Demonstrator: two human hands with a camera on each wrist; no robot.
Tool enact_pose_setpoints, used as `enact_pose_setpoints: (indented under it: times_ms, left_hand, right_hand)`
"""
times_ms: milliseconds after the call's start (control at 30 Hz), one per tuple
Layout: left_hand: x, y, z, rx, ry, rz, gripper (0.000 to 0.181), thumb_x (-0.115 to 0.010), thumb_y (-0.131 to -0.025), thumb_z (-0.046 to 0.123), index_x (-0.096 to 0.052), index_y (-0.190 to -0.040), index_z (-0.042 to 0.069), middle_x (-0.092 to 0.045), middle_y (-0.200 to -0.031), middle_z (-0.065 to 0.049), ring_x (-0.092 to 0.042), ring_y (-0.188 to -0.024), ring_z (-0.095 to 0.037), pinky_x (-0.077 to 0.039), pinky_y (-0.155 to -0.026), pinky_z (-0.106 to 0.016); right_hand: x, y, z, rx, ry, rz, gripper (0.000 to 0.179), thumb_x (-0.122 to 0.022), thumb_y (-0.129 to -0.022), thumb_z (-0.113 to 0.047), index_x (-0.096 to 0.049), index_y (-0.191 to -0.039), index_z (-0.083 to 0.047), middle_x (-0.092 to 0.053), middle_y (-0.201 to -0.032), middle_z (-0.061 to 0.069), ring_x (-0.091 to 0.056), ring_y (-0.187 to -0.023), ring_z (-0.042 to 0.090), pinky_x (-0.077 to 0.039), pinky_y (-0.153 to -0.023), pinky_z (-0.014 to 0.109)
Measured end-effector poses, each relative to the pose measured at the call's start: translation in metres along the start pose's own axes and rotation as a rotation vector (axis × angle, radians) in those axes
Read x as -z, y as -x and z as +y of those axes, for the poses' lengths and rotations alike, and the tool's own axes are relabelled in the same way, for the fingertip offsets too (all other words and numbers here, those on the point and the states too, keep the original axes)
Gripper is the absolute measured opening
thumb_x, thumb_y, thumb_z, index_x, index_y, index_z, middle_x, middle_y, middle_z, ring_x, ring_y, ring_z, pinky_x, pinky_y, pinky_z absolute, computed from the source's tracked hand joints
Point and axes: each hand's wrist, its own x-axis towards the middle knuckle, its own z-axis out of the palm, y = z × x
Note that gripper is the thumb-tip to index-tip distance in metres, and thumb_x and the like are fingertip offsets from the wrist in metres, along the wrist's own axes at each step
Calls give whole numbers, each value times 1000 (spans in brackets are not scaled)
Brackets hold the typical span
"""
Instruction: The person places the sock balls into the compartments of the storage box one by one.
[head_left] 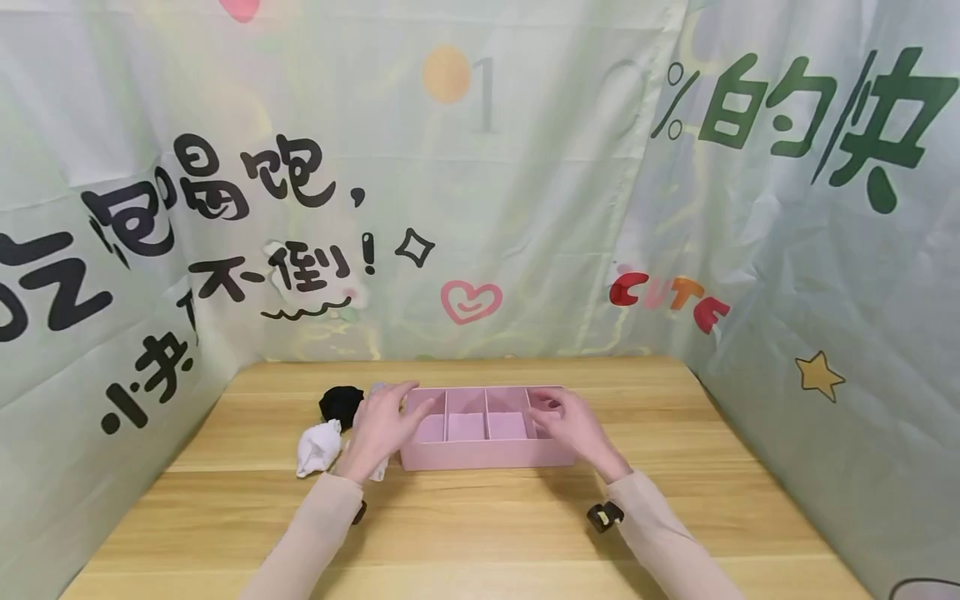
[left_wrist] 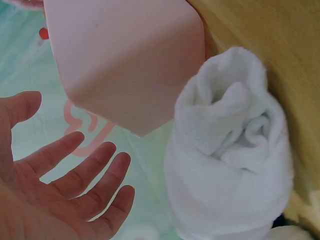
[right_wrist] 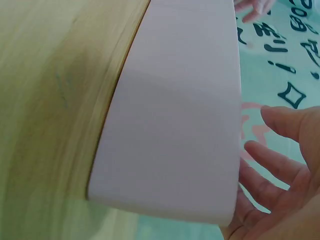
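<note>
A pink box (head_left: 487,455) with several compartments in a row stands on the table. My left hand (head_left: 384,425) hovers by its left end, fingers spread and holding nothing; the left wrist view shows the hand (left_wrist: 75,190) apart from the box (left_wrist: 135,60). My right hand (head_left: 573,423) is at the box's right end, its fingers over the last compartment; in the right wrist view the hand (right_wrist: 280,175) has its lower fingers partly hidden by the box (right_wrist: 170,115). Whether they touch it I cannot tell. A rolled white sock (left_wrist: 230,150) lies beside the box, mostly hidden behind my left hand in the head view.
Left of my left hand lie a black balled sock (head_left: 341,406) and a white balled sock (head_left: 318,448). A bluish bit of cloth (head_left: 377,387) shows behind that hand. Printed curtains (head_left: 525,208) enclose the wooden table (head_left: 480,533) at the back and sides.
</note>
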Motion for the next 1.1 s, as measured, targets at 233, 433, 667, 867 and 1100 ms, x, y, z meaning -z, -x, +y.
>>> enact_pose_setpoints:
  times_ms: [233,433,667,867,1100]
  left_hand:
    - [5,-4,-14,96,185,-14,45,-64,-91,49,-67,-126,20,-70,-117,-8,-65,-108,-27,-50,-89,-48]
    - [10,-8,-26,116,292,3,40,-65,-92,45,-68,-121,18,-72,-111,-8,-67,-103,-25,-53,-88,-45]
    - [22,-5,-47,140,425,-63,43,-63,-95,40,-65,-126,10,-70,-118,-10,-64,-108,-26,-52,-92,-44]
    - [27,-1,-66,152,512,-72,43,-65,-95,33,-64,-127,4,-68,-121,-14,-63,-112,-27,-50,-94,-39]
    - [40,10,-93,188,535,-115,46,-69,-93,28,-60,-130,2,-64,-128,-18,-59,-118,-31,-48,-96,-32]
  right_hand:
    - [10,0,13,-94,-103,65,42,-72,-89,-22,-64,-128,-6,-65,-125,15,-58,-111,30,-50,-91,45]
    - [21,-1,29,-142,-187,56,50,-71,-91,-22,-57,-135,-5,-55,-138,19,-53,-121,36,-49,-95,45]
    - [32,1,40,-185,-352,-65,62,-67,-93,-15,-40,-146,2,-41,-149,27,-42,-135,44,-41,-108,52]
    - [37,7,49,-181,-396,-153,68,-67,-93,-18,-33,-149,1,-37,-151,28,-42,-135,46,-41,-108,52]
    - [36,15,63,-164,-458,-251,74,-69,-93,-21,-29,-151,0,-29,-157,25,-35,-139,46,-41,-108,51]
